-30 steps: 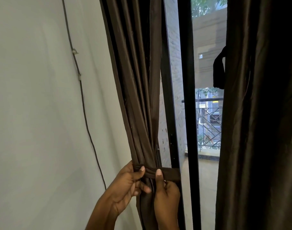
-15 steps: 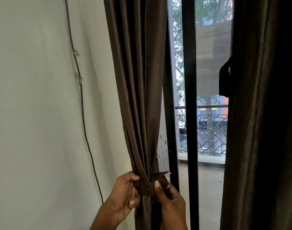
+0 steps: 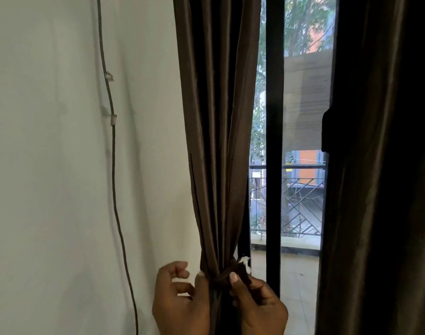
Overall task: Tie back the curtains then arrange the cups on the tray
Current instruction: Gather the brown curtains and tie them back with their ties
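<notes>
head view, right hand (image 3: 259,304) pinching fabric tieback (image 3: 227,276), left hand (image 3: 180,301) loosely open, satin pleated curtain (image 3: 216,141)

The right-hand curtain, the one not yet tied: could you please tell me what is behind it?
The right-hand curtain hangs loose and covers that side of the window. Only a dark loop shows at its edge against the glass. Whatever lies behind the fabric is hidden.

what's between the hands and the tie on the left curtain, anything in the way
Nothing visible. The left hand has its thumb against the gathered left curtain at the tie-back band, and the right hand pinches the band's loose end. The cable on the wall hangs well off to the left.
</notes>
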